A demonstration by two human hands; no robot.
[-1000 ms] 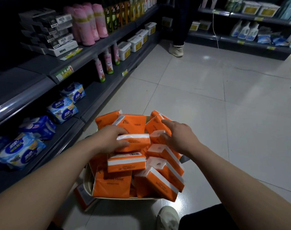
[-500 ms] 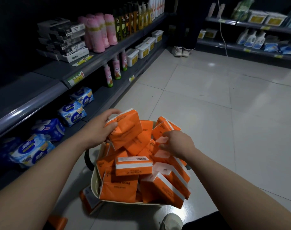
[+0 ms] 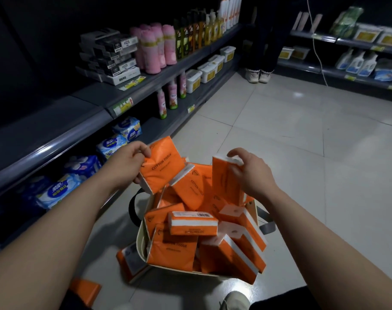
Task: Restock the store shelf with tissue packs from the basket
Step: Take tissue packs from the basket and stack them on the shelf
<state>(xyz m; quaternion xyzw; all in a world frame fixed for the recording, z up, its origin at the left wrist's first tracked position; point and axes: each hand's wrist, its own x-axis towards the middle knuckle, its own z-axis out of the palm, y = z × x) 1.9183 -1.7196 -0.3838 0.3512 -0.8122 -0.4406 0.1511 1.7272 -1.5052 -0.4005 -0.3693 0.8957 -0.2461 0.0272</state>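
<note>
A cream basket point(image 3: 140, 240) on the floor is piled with several orange tissue packs point(image 3: 191, 223). My left hand point(image 3: 123, 163) grips one orange pack point(image 3: 162, 163) by its left edge, lifted above the basket's far-left corner. My right hand point(image 3: 251, 173) holds a second orange pack point(image 3: 225, 179) upright over the basket's far-right side. The grey store shelf point(image 3: 56, 128) runs along the left, its near stretch bare.
Blue-and-white packets point(image 3: 111, 145) fill the shelf below. Black boxes point(image 3: 110, 54), pink bottles point(image 3: 159, 47) and white tubs point(image 3: 194, 79) stand farther along. Loose orange packs point(image 3: 85, 289) lie on the floor left of the basket. A person's shoes point(image 3: 257, 74) stand at the aisle's end.
Both hands went from resting on the pile to each lifting a pack: the left rose first toward the shelf, then the right pulled one up upright.
</note>
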